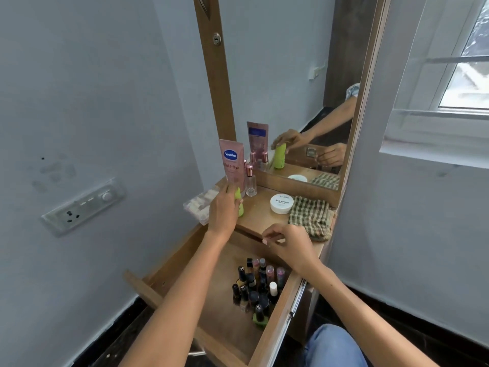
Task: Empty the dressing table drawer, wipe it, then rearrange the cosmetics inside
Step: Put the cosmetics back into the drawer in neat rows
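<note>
Left hand (223, 207) grips the green bottle (239, 201) at 12 o'clock on top; right hand (287, 243) hangs loosely curled, holding nothing, and many nail polishes (254, 287) wait in the drawer (275, 329), so emptying looks unfinished.

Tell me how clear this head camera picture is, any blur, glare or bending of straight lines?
Head view: daylight from the window lights the scene evenly, and the glass is washed out. Wide-angle bending tilts the mirror frame and walls. The nail polish bottles in the drawer look soft, their labels unreadable; the Vaseline tube reads clearly.
</note>
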{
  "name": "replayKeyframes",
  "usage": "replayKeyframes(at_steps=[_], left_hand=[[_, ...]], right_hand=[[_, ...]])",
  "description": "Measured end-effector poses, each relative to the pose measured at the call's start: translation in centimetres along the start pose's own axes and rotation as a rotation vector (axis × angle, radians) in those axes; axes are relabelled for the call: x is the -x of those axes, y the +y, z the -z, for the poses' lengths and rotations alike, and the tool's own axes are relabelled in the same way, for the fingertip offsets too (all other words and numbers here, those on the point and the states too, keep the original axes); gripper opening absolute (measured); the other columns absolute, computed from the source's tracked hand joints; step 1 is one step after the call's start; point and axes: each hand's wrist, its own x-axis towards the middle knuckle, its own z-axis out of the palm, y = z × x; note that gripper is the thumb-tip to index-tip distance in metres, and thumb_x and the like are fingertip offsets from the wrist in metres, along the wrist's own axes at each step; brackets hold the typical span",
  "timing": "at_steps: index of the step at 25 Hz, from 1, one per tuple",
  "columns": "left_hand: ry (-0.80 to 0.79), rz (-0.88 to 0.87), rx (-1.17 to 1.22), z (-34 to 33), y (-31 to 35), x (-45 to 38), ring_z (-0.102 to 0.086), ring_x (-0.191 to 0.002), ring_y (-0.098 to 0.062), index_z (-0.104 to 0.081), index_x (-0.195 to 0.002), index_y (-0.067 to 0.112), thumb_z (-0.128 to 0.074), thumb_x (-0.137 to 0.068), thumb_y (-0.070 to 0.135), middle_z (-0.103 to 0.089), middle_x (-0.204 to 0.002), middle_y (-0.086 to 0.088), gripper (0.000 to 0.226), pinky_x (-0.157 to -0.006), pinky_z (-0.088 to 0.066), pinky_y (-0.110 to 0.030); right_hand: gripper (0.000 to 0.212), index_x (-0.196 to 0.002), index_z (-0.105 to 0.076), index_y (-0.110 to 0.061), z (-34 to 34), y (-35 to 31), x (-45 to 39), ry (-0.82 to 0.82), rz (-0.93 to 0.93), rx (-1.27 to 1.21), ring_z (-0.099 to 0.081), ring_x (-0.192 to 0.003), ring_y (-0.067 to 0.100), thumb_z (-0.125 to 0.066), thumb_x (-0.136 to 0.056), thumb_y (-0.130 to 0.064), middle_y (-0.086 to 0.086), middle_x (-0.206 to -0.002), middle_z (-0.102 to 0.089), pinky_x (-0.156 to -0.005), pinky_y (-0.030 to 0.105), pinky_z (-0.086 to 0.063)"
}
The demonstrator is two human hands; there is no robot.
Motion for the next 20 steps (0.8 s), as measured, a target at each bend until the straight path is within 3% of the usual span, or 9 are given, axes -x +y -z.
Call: replayKeyframes(at_steps=[4,7,11,17,20], left_hand=[[0.061,-0.014,0.180,1.9,0.5,2.5,-0.058,-0.109,-0.021,-0.064,-0.115,0.010,-0.077,-0.075,0.013,-0.063,-0.114,-0.005,0.042,-0.092,-0.038,-0.022],[0.096,0.057,0.419,3.8,1.0,6.1,-0.060,-0.099,-0.005,-0.068,-0.110,0.015,-0.084,-0.066,0.021,-0.066,-0.103,0.008,0.047,-0.087,-0.046,-0.016],[0.090,0.172,0.612,6.6,2.2,10.6,-0.066,-0.086,-0.001,-0.071,-0.099,0.019,-0.086,-0.059,0.025,-0.071,-0.091,0.015,0.043,-0.077,-0.049,-0.012],[0.052,0.189,0.651,8.6,3.0,14.2,-0.068,-0.089,0.000,-0.076,-0.093,0.015,-0.086,-0.059,0.022,-0.074,-0.092,0.010,0.036,-0.083,-0.051,-0.016],[0.000,0.184,0.695,9.2,2.2,15.5,-0.066,-0.099,-0.003,-0.076,-0.096,0.014,-0.083,-0.065,0.020,-0.072,-0.103,0.005,0.032,-0.092,-0.051,-0.023]], right_hand=[[0.014,-0.096,-0.072,-0.018,0.1,-0.6,0.0,0.046,0.032,-0.022,-0.067,-0.087,0.003,-0.068,-0.083,-0.015,-0.006,-0.092,-0.073,-0.079,0.033,-0.057],[0.028,-0.108,-0.069,-0.016,0.0,-1.7,0.4,0.104,0.101,-0.061,-0.065,-0.094,0.007,-0.073,-0.080,-0.018,-0.004,-0.101,-0.071,-0.078,0.031,-0.057],[0.047,-0.117,-0.062,-0.021,-0.8,-3.2,2.0,-0.026,0.152,-0.158,-0.065,-0.097,0.008,-0.080,-0.074,-0.026,-0.006,-0.105,-0.069,-0.080,0.029,-0.057],[0.048,-0.114,-0.062,-0.017,-2.3,-4.5,4.4,-0.144,0.130,-0.333,-0.067,-0.090,0.004,-0.083,-0.071,-0.015,-0.006,-0.095,-0.072,-0.077,0.026,-0.057],[0.045,-0.111,-0.057,-0.017,-2.4,-4.7,5.3,-0.213,0.145,-0.287,-0.064,-0.071,-0.002,-0.081,-0.074,-0.018,-0.008,-0.090,-0.070,-0.066,0.013,-0.050]])
